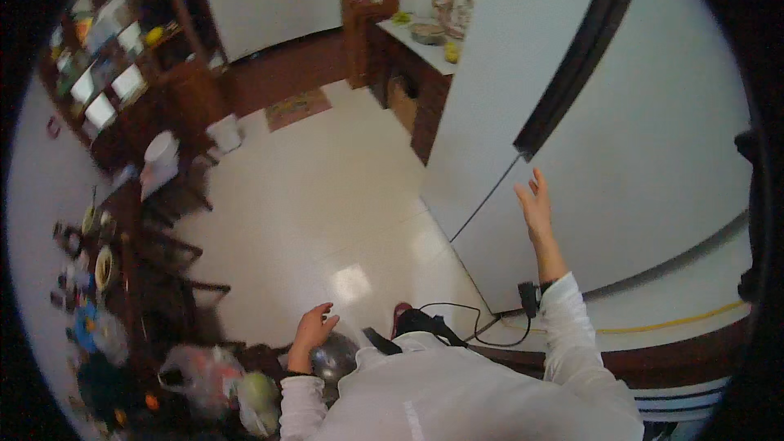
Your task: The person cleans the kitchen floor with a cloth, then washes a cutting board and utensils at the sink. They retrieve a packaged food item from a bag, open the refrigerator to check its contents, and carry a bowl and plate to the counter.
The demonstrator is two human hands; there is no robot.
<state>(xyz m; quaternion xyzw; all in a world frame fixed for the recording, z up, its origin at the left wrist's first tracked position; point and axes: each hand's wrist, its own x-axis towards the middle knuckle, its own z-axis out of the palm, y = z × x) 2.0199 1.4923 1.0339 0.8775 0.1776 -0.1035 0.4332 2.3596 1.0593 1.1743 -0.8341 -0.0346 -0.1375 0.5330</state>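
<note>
My right hand [536, 205] reaches out in front of a large white two-door appliance [631, 196] that looks like a refrigerator. Its fingers are apart and hold nothing. The fingertips are just below the lower end of the dark handle strip [582, 55] between the two doors; whether they touch the door I cannot tell. Lower down, my left hand [315, 327] hangs with loosely bent fingers and nothing in it. Beside and partly under that hand is a round shiny metal vessel [334, 358], partly hidden by my hand and white clothing.
At left, a crowded dark wooden table [125, 318] carries bags and dishes, with stools [177, 251] alongside. A white bin [225, 133] stands on the tiled floor [312, 196]. A black cable [478, 312] loops near my foot. At the back is a counter [422, 52] with fruit.
</note>
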